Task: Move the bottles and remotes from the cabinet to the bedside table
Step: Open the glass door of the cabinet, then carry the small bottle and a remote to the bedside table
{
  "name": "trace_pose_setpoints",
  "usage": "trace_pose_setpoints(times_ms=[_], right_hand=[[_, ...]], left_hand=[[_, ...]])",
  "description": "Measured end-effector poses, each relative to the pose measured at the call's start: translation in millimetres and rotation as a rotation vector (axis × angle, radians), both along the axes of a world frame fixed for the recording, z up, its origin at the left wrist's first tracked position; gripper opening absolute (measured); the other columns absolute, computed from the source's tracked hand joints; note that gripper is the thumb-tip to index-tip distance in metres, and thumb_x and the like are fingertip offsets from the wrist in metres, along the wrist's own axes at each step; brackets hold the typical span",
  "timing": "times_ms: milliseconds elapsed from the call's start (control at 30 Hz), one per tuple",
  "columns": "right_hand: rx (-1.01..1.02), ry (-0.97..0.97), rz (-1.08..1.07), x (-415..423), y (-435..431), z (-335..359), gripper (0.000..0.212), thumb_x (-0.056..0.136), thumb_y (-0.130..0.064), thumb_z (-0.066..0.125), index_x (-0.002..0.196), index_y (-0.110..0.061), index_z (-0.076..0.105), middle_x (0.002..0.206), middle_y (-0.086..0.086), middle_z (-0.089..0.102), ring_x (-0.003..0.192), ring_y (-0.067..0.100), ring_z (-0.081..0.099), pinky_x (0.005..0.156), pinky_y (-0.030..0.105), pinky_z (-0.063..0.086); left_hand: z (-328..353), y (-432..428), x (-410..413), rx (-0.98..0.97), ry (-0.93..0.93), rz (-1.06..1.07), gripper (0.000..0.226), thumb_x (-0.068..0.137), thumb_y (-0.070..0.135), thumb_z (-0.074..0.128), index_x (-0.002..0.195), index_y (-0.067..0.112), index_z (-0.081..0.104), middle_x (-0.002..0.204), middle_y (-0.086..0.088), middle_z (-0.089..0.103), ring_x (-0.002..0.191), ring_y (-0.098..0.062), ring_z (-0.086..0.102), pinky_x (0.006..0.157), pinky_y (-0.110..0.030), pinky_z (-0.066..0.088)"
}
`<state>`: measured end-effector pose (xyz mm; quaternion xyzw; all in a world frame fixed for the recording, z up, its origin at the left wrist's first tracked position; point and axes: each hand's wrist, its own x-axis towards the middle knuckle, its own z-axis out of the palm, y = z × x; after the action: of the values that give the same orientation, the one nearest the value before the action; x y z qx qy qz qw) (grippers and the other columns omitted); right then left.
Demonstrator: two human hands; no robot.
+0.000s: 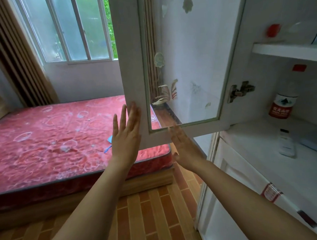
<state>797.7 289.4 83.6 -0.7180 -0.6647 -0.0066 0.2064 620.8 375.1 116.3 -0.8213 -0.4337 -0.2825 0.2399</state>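
- At the lower free corner of the open cabinet door [132,65], the left hand [126,138] is up: fingers straight and together, laid flat against the white frame, holding nothing.
- Just beside it, under that same corner, comes the right hand [185,151]. Its fingers are straight too, tips reaching the door's bottom rail, and nothing is held.
- The door stands wide open, with a glass pane in the middle and faded stickers showing in it. A metal hinge [240,91] sits at its right edge.
- Off to the right, well apart from both hands, the lower shelf [257,141] carries the goods.
- The bottle [283,103], clear with a red label, stands upright toward the shelf's back edge.
- The remote [286,145], white, lies flat in front of the bottle toward the shelf's front edge. It is nearer the right hand than the bottle is.
- Just right of the remote lies a flat bluish item [313,145], too blurred to name.
- One level up, the upper shelf [287,51] has something red [273,30] on it, also blurred.
- Behind the left hand is the bed, with its red mattress [53,141]. A small blue object [109,143] lies near the mattress's right edge, and the window [74,28] is beyond.
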Motion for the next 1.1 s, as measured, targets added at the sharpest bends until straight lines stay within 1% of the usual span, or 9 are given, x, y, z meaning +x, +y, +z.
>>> trace_pose_setpoints(times_ms=[133,267,367,433,533,667,833,967,1100], right_hand=[[0.017,0.02,0.0,2.4,-6.9,7.8,0.081,0.085,-0.004,0.049,0.145,-0.029,0.001,0.157,-0.006,-0.002,0.144,0.018,0.006,0.107,0.031,0.03],[0.08,0.043,-0.023,13.7,-30.5,21.1,0.072,0.086,-0.005,0.048,0.145,-0.024,0.011,0.156,0.0,0.012,0.142,0.021,0.016,0.106,0.033,0.032],[0.12,0.017,-0.084,33.2,-63.3,30.6,0.064,0.088,-0.008,0.046,0.144,-0.018,0.017,0.154,0.005,0.02,0.141,0.023,0.018,0.111,0.036,0.025],[0.148,-0.003,-0.151,50.1,-92.6,33.9,0.063,0.086,-0.008,0.048,0.143,-0.016,0.022,0.151,0.008,0.027,0.14,0.024,0.024,0.113,0.038,0.024],[0.159,-0.03,-0.266,77.9,-144.3,35.9,0.058,0.089,-0.011,0.047,0.142,-0.016,0.025,0.149,0.006,0.031,0.138,0.021,0.027,0.114,0.033,0.02],[0.13,-0.064,-0.401,106.6,-209.8,35.5,0.051,0.091,-0.017,0.041,0.141,-0.014,0.029,0.148,0.006,0.034,0.137,0.021,0.028,0.114,0.033,0.019],[0.139,-0.046,-0.443,116.9,-263.6,41.6,0.047,0.091,-0.013,0.043,0.137,-0.014,0.036,0.143,0.005,0.042,0.134,0.02,0.033,0.111,0.03,0.024],[0.137,-0.017,-0.446,117.7,-287.1,41.4,0.046,0.091,-0.013,0.043,0.137,-0.012,0.037,0.14,0.007,0.044,0.132,0.02,0.035,0.111,0.03,0.025],[0.115,-0.005,-0.456,115.9,-294.5,34.8,0.045,0.092,-0.014,0.042,0.137,-0.012,0.036,0.142,0.005,0.043,0.133,0.018,0.033,0.111,0.028,0.023]], left_hand=[[2.1,-10.4,7.1,-0.022,-0.041,-0.008,0.086,0.074,0.014,0.068,0.143,0.006,0.017,0.153,-0.011,0.014,0.14,-0.029,0.003,0.111,-0.047,-0.004],[3.0,-23.7,30.2,0.021,-0.103,-0.131,0.061,0.08,0.02,0.052,0.136,0.005,0.033,0.147,-0.015,0.033,0.139,-0.028,0.016,0.112,-0.046,-0.003],[5.5,-41.0,62.7,-0.048,-0.174,-0.302,0.05,0.079,0.023,0.05,0.125,0.005,0.049,0.132,-0.018,0.052,0.13,-0.035,0.038,0.111,-0.051,0.017],[7.8,-60.9,86.4,-0.157,-0.234,-0.418,0.045,0.08,0.019,0.055,0.122,0.003,0.052,0.121,-0.022,0.059,0.118,-0.039,0.05,0.102,-0.054,0.035],[8.5,-92.3,118.3,-0.306,-0.262,-0.569,0.041,0.082,0.019,0.06,0.12,0.005,0.055,0.112,-0.02,0.064,0.104,-0.038,0.059,0.089,-0.048,0.046],[7.8,-126.8,155.2,-0.407,-0.145,-0.686,0.046,0.084,0.041,0.037,0.113,0.015,0.06,0.112,-0.01,0.067,0.103,-0.03,0.061,0.086,-0.042,0.048],[8.1,-167.0,187.0,-0.403,-0.118,-0.758,0.029,0.088,0.028,0.055,0.113,0.015,0.062,0.116,-0.009,0.065,0.109,-0.029,0.058,0.09,-0.043,0.046],[6.1,-186.7,197.7,-0.41,-0.107,-0.77,0.03,0.089,0.028,0.054,0.114,0.015,0.061,0.119,-0.008,0.063,0.113,-0.028,0.055,0.095,-0.046,0.044],[2.3,-188.7,202.8,-0.414,-0.121,-0.8,0.028,0.088,0.025,0.057,0.112,0.012,0.062,0.116,-0.011,0.065,0.11,-0.03,0.057,0.093,-0.046,0.044]])
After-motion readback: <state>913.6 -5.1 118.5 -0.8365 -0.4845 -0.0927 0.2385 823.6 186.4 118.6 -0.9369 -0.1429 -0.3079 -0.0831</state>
